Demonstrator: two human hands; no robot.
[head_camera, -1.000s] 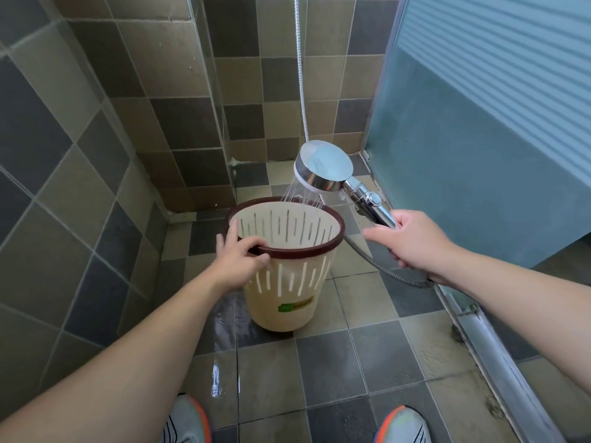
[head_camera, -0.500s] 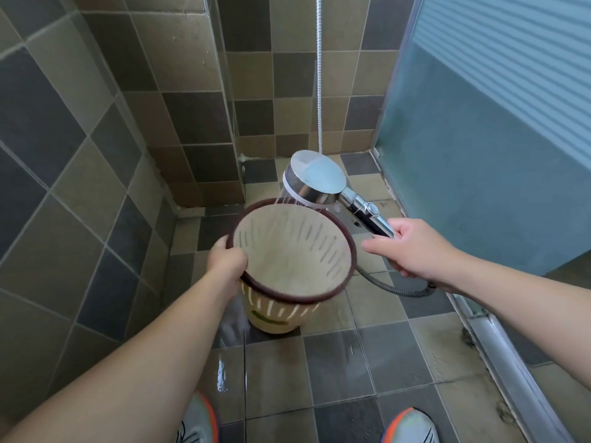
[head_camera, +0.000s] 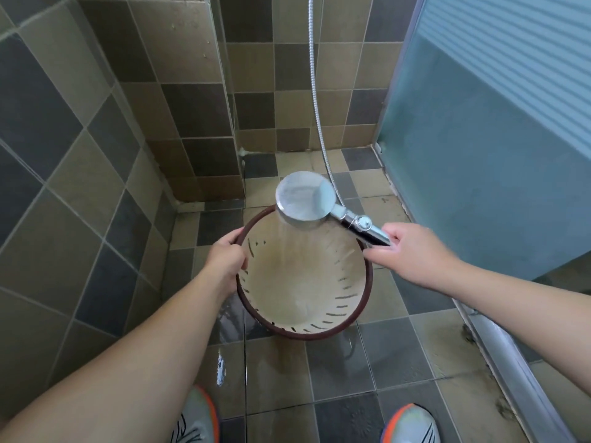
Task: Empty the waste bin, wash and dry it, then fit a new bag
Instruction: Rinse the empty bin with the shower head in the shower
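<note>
Rinsing the waste bin (head_camera: 297,282) in the shower corner.

My left hand (head_camera: 224,262) grips its dark rim, tilting its mouth up toward me above the wet floor (head_camera: 345,372); my right hand (head_camera: 412,251) curls round the shower head (head_camera: 305,196) handle, spraying water inside.

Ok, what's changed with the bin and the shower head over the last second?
The left hand has tipped the bin from upright until its mouth faces the camera. The shower head moved with it, now spraying straight inside. Unchanged: left hand grips the rim, right hand holds the handle, water running.
</note>
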